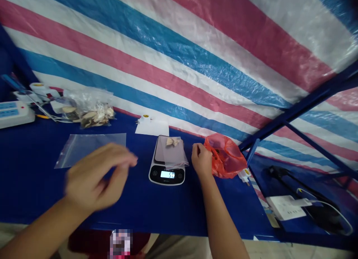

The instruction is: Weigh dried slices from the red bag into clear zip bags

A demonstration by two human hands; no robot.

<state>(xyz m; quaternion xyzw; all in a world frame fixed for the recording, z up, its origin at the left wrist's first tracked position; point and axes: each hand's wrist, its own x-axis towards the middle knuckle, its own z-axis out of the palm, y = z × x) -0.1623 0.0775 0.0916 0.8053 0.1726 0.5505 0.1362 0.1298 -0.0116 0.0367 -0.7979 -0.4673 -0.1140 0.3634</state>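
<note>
A white and black digital scale (pixel 166 179) stands mid-table, its lit display reading what looks like 5.7. On its pan lies a clear zip bag (pixel 175 159) with a few pale dried slices (pixel 172 141) inside. My left hand (pixel 97 177), slightly blurred, hovers to the left of the scale over the table; its fingers are curled toward the thumb and nothing shows in them. A flat zip bag (pixel 92 149) with nothing visible inside lies beyond it. Between the scale and a red plastic bag (pixel 228 156) is my right hand (pixel 201 160), curled into a fist right beside the bag.
At the back left is a clear bag of dried slices (pixel 95 115). A pen-like tool (pixel 19 87) and a white device (pixel 15 113) are further left. White paper (pixel 153 126) lies behind the scale. On the right are a blue metal frame (pixel 293 98) and a power strip (pixel 288 207).
</note>
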